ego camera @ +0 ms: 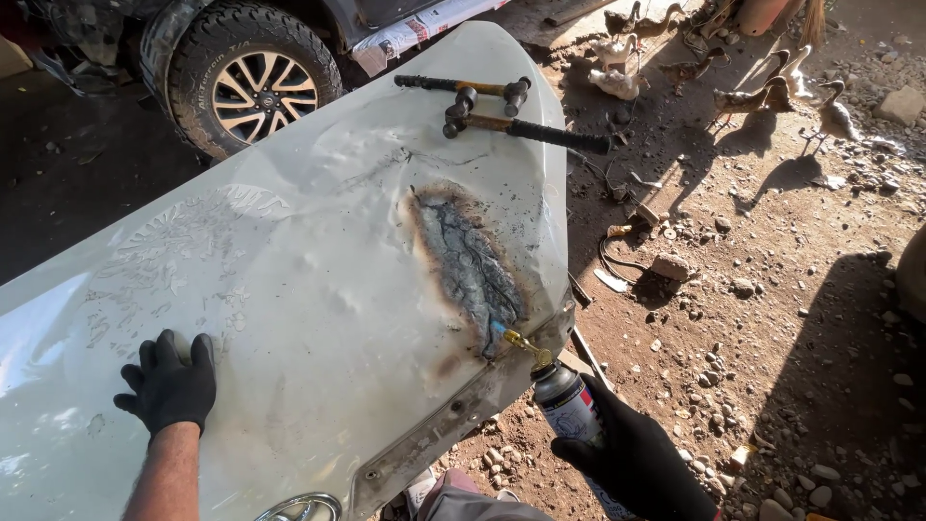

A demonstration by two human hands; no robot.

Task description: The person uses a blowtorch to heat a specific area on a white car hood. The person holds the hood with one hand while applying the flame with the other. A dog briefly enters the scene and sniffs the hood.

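A large white car body panel [289, 289] lies in front of me, dented, with a long scorched, blistered patch [470, 265] near its right edge. My right hand [637, 463], in a black glove, grips a gas torch canister [571, 405] whose brass nozzle [521, 340] points at the lower end of the burnt patch. My left hand [171, 384], also in a black glove, rests flat with fingers spread on the panel's lower left area.
Two hammers [482, 106] lie on the far end of the panel. A vehicle wheel [256, 82] stands behind it at upper left. Dirt ground with stones [733, 289] and scraps lies to the right, where several ducks [772, 92] walk.
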